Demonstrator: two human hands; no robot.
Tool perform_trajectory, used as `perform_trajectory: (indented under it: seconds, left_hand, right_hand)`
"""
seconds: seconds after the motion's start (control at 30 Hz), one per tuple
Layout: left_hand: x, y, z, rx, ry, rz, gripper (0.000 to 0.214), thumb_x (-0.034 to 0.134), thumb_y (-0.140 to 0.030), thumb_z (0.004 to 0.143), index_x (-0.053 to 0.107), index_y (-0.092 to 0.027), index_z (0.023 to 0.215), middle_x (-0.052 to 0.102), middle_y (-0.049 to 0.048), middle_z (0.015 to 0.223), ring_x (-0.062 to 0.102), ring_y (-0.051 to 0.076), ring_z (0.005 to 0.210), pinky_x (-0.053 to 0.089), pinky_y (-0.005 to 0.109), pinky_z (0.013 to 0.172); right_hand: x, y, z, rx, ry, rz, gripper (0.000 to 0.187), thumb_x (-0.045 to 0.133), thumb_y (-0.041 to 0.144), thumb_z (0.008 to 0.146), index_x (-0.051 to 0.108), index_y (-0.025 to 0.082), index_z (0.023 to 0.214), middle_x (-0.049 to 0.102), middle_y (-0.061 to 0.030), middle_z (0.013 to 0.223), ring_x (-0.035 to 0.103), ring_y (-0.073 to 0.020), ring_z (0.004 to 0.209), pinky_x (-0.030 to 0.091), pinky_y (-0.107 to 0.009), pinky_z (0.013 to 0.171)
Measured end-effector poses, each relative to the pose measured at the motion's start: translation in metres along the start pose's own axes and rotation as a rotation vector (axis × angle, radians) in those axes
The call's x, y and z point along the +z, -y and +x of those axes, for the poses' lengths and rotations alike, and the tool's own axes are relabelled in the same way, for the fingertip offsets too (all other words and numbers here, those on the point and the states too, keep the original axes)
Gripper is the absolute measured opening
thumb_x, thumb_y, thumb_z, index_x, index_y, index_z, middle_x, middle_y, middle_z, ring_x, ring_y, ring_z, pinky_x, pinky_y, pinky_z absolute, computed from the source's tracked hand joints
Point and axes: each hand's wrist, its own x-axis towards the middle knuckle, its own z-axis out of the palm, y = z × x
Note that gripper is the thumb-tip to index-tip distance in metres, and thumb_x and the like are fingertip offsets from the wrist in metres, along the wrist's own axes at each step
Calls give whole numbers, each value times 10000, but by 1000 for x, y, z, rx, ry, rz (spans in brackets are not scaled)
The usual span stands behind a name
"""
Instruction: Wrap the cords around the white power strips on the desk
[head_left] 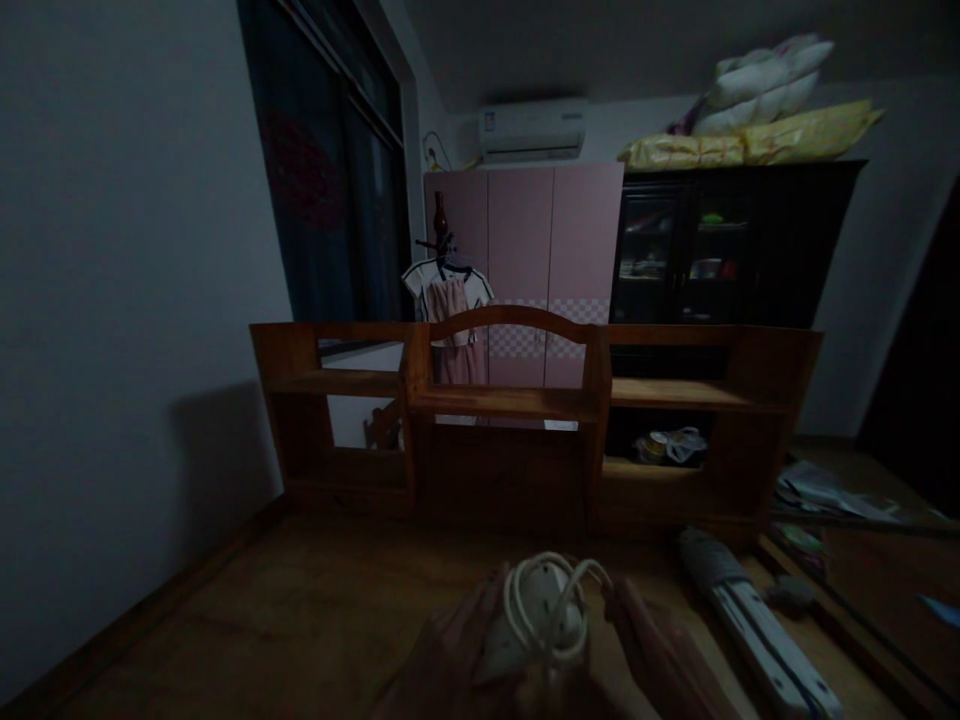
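My left hand (450, 650) and my right hand (660, 655) sit low in the dim head view, just above a wooden desk (300, 620). Between them is a white object wrapped in loops of white cord (544, 610). My left hand cups it from the left with curled fingers. My right hand's fingers touch the cord on the right side. Both hands are cut off by the bottom edge of the picture.
A wooden desk hutch (517, 410) with open shelves stands at the back of the desk. A long white and grey device (757, 630) lies to the right. Behind are a pink wardrobe (547, 240), a dark cabinet (720, 250) and an air conditioner (534, 128).
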Motion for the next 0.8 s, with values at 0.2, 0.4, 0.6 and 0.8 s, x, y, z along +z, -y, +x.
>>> perform_trajectory:
  seconds: [0.2, 0.4, 0.6, 0.8]
  left_hand:
    - [-1, -2, 2, -297, -185, -163, 822, 542, -356, 870, 19, -216, 1488, 377, 127, 1451, 414, 236, 1302, 410, 380, 1040]
    - [0, -3, 9, -428, -256, -270, 814, 580, -377, 860, 70, -262, 1484, 393, 98, 1447, 420, 224, 1298, 384, 394, 1056]
    - [4, -3, 7, -415, -262, -295, 829, 594, -370, 848, 65, -282, 1480, 384, 86, 1453, 409, 222, 1306, 374, 406, 1066]
    - [9, 11, -6, -228, -215, -211, 870, 579, -373, 843, 0, -249, 1480, 398, 155, 1421, 442, 285, 1273, 446, 439, 993]
  right_hand:
    - [-17, 15, 14, 78, -17, 28, 371, 293, 254, 996, 363, 112, 1331, 690, -112, 770, 661, -196, 593, 506, -254, 532]
    - [-12, 17, 13, 226, 117, 96, 468, 291, 264, 994, 283, 84, 1426, 660, -44, 614, 584, -155, 417, 404, -215, 436]
    - [1, 1, 3, 133, 300, -121, 461, 352, 234, 954, 364, 162, 1409, 627, -10, 533, 574, -185, 402, 249, -247, 400]
    - [0, 0, 5, 223, 376, -38, 372, 366, 206, 917, 520, 187, 1255, 649, -37, 607, 592, -189, 473, 254, -257, 447]
